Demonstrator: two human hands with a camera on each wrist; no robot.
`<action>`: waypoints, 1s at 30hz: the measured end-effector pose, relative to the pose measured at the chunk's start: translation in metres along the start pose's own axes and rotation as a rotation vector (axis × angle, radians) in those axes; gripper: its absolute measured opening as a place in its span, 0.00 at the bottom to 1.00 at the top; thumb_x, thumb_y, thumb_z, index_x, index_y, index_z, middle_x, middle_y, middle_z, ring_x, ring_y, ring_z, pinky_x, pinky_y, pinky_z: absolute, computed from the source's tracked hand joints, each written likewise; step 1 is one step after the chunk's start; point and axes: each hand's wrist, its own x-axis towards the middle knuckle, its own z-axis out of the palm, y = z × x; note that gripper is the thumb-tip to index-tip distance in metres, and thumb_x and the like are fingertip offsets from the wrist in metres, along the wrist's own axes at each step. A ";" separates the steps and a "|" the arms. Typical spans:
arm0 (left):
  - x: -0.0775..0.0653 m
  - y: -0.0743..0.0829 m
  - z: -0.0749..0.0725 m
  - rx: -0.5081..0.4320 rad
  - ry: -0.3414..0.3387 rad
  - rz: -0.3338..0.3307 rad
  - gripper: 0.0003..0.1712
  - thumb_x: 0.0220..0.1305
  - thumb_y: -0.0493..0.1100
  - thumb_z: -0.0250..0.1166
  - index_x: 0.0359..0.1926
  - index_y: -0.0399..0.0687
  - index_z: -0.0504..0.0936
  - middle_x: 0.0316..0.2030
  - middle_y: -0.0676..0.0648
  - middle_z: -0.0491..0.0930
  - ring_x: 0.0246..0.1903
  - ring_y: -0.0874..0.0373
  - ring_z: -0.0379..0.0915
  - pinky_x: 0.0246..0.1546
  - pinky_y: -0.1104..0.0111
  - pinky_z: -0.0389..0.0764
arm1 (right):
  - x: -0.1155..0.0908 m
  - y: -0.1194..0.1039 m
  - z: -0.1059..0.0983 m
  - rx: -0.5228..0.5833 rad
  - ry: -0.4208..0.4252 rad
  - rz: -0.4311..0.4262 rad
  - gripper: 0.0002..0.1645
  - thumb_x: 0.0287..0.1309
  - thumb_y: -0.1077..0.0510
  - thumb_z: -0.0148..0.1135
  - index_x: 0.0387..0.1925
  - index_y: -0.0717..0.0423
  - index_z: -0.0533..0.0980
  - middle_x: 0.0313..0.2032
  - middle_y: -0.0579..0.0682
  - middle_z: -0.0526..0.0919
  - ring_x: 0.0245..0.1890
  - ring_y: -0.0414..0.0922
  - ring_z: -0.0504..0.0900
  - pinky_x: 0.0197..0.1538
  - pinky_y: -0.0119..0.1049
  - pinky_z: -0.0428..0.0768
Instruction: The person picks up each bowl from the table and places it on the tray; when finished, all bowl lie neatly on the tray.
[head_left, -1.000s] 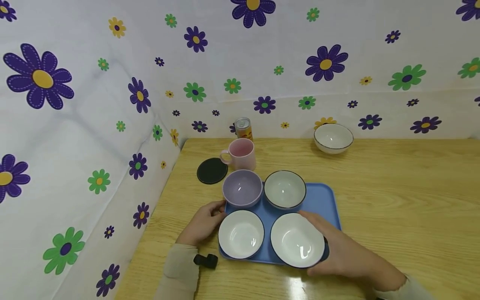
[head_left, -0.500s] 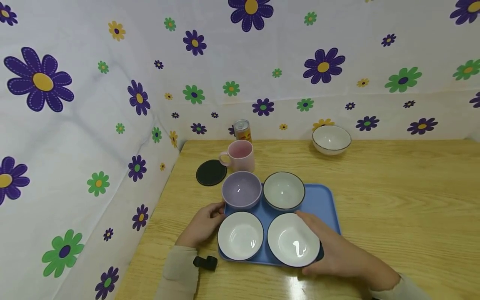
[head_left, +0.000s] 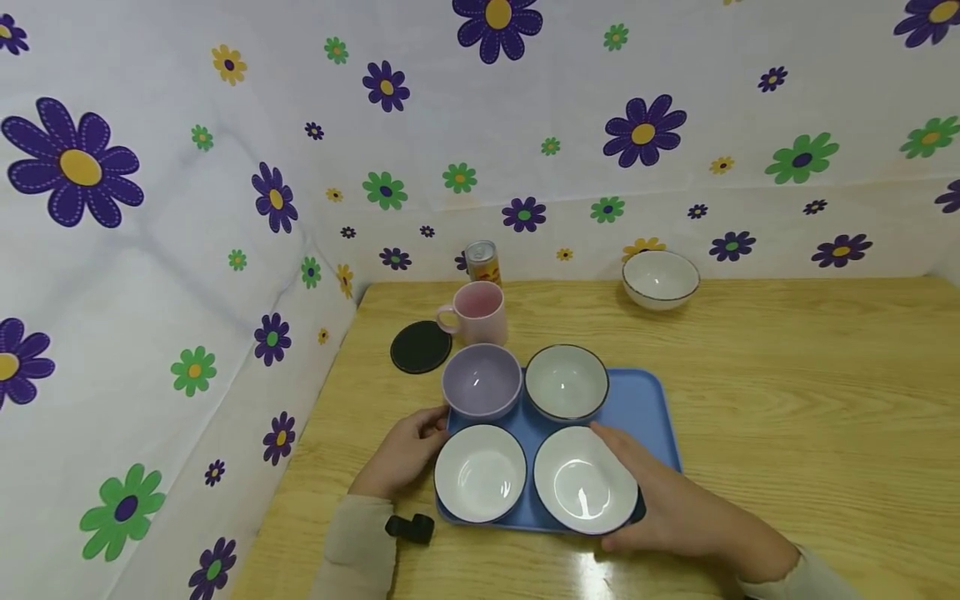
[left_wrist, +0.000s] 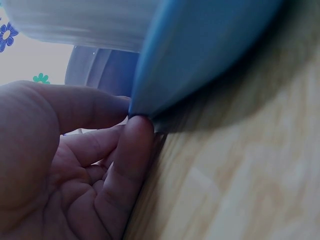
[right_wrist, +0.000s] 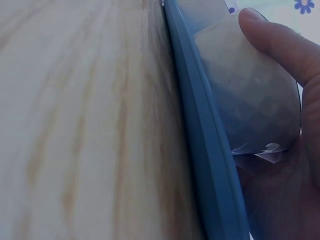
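A blue tray (head_left: pixel 645 417) lies on the table with bowls on it. My left hand (head_left: pixel 408 446) pinches the tray's left edge between thumb and finger, as the left wrist view shows. My right hand (head_left: pixel 667 500) curls round the outer side of a dark-rimmed white bowl (head_left: pixel 585 479) at the tray's front right. That bowl's side (right_wrist: pixel 255 95) has a diamond pattern in the right wrist view. Another dark-rimmed white bowl (head_left: pixel 480 473) sits at the front left. Behind stand a purple bowl (head_left: pixel 482 382) and a pale dark-rimmed bowl (head_left: pixel 567 383).
A pink mug (head_left: pixel 480 312) stands behind the purple bowl, with a drink can (head_left: pixel 483 262) beyond it and a black round coaster (head_left: pixel 422 347) to its left. A white bowl (head_left: pixel 660 280) is near the back wall. A small black object (head_left: pixel 411 528) is by my left wrist.
My right hand has shifted the front right bowl slightly left, closer to the front left bowl, then stayed almost still. My left hand keeps its place at the tray edge.
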 end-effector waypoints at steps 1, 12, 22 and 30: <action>0.000 0.000 0.000 -0.002 -0.002 0.003 0.26 0.72 0.38 0.59 0.69 0.36 0.72 0.46 0.46 0.80 0.41 0.56 0.75 0.43 0.67 0.76 | 0.000 0.000 0.000 -0.003 0.000 0.001 0.73 0.41 0.37 0.82 0.80 0.49 0.48 0.73 0.50 0.59 0.69 0.52 0.63 0.68 0.33 0.62; 0.000 0.000 -0.001 0.001 0.014 -0.002 0.26 0.72 0.38 0.60 0.69 0.38 0.72 0.46 0.47 0.81 0.42 0.56 0.75 0.46 0.64 0.77 | 0.000 -0.006 -0.028 0.091 -0.120 0.229 0.72 0.45 0.38 0.80 0.81 0.41 0.44 0.78 0.50 0.53 0.74 0.56 0.58 0.66 0.35 0.66; -0.001 0.003 -0.004 0.014 0.003 0.015 0.26 0.72 0.40 0.62 0.68 0.37 0.73 0.45 0.46 0.81 0.41 0.57 0.75 0.44 0.65 0.76 | 0.008 0.009 -0.073 -0.018 0.104 0.021 0.28 0.65 0.62 0.66 0.65 0.60 0.73 0.60 0.56 0.79 0.55 0.40 0.81 0.52 0.35 0.81; 0.001 0.001 -0.001 -0.008 -0.007 0.024 0.26 0.72 0.38 0.61 0.68 0.37 0.73 0.45 0.46 0.80 0.40 0.56 0.74 0.42 0.66 0.76 | 0.037 0.031 -0.115 -0.039 0.406 0.189 0.30 0.69 0.58 0.62 0.68 0.64 0.68 0.63 0.64 0.73 0.60 0.34 0.73 0.50 0.14 0.70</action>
